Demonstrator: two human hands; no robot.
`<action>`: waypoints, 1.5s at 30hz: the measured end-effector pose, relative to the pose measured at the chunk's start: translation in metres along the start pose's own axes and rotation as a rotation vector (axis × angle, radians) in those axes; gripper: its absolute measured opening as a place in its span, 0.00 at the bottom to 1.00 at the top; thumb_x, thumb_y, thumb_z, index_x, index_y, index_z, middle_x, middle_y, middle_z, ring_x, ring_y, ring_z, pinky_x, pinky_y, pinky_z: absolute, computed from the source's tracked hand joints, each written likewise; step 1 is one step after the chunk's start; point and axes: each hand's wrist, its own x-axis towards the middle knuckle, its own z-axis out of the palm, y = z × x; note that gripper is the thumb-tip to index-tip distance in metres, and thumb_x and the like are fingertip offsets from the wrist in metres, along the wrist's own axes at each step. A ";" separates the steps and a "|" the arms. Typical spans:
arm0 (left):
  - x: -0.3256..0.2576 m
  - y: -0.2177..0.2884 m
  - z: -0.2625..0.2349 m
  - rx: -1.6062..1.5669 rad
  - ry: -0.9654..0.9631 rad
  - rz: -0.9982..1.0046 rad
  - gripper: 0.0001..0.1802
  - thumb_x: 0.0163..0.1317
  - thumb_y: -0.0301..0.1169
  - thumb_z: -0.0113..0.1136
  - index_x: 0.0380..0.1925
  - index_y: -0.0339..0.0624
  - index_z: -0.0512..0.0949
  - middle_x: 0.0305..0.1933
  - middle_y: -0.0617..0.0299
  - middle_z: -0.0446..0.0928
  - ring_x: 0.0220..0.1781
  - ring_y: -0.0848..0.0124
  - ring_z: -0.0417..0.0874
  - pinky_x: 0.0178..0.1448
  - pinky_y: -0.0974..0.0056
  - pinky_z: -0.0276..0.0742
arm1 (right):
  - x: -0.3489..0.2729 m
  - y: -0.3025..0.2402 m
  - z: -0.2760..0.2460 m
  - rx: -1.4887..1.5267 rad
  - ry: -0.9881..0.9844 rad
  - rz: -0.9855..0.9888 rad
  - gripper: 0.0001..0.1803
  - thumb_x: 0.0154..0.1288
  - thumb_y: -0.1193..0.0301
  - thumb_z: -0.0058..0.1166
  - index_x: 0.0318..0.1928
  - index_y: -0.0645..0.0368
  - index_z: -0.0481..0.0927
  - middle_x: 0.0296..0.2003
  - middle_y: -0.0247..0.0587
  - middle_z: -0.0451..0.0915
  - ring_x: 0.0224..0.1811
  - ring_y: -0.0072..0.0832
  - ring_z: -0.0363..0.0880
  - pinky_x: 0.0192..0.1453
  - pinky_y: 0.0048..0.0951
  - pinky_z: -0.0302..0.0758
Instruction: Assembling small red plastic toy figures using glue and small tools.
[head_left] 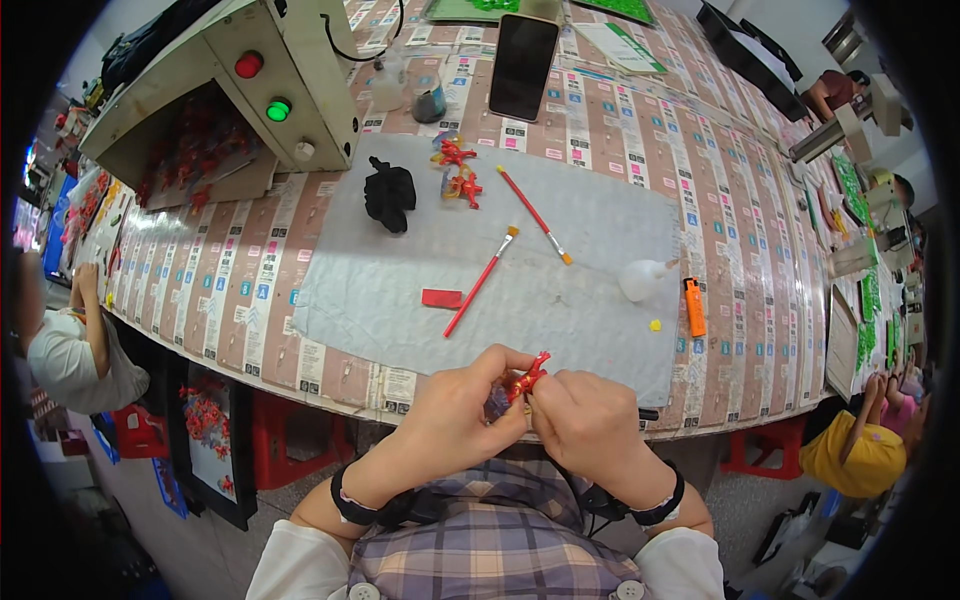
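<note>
Red, glossy plastic: gripping a small moulded figure (530, 378) just below the centre of the frame, between both hands at once. Pinched on its left side by thumb and forefinger of the left hand (470, 395); grasped on its right by the curled fingers of the right hand (585, 415). Dressed in a purple-and-cream plaid apron (470, 545) at the bottom of the frame, with black wristbands (352, 505) on both arms.

Spread across mid-frame with a pale grey sheet (390, 325), over a table papered in brown-and-white printed strips (760, 300). Laid out at the sheet's middle with two slim red-handled brushes (481, 287), apart, and a flat red rectangular block (441, 298) beside the lower one. Scattered higher, left of centre, with a crumpled black cloth (390, 195) and two red figures with translucent parts (462, 187). Dotted at right of centre with a rounded white container (640, 284), a tiny yellow scrap (656, 326) and, just off the sheet, an orange lighter (694, 307).

Topped at upper centre by a black-faced phone (524, 68); filled at upper left by a cream metal cabinet (315, 75) with red and green buttons (278, 110).
</note>
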 end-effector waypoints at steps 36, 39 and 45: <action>-0.001 0.003 0.001 0.029 0.020 0.038 0.20 0.53 0.31 0.61 0.45 0.39 0.71 0.28 0.57 0.79 0.24 0.67 0.81 0.27 0.68 0.74 | 0.000 0.000 0.000 0.032 0.020 0.020 0.09 0.50 0.69 0.58 0.28 0.55 0.72 0.17 0.33 0.68 0.18 0.27 0.71 0.20 0.28 0.66; -0.001 0.003 -0.001 0.034 0.014 0.035 0.20 0.53 0.31 0.61 0.46 0.38 0.71 0.29 0.57 0.79 0.24 0.67 0.81 0.27 0.68 0.75 | 0.000 0.000 0.002 0.032 0.020 0.004 0.09 0.50 0.69 0.58 0.28 0.56 0.72 0.17 0.33 0.68 0.18 0.27 0.71 0.20 0.28 0.66; -0.001 0.003 0.000 0.019 0.008 0.034 0.20 0.53 0.31 0.60 0.46 0.38 0.70 0.30 0.56 0.79 0.24 0.68 0.81 0.27 0.68 0.75 | 0.000 0.000 0.001 0.035 0.025 0.014 0.08 0.50 0.69 0.58 0.28 0.56 0.72 0.17 0.33 0.68 0.18 0.27 0.71 0.20 0.28 0.66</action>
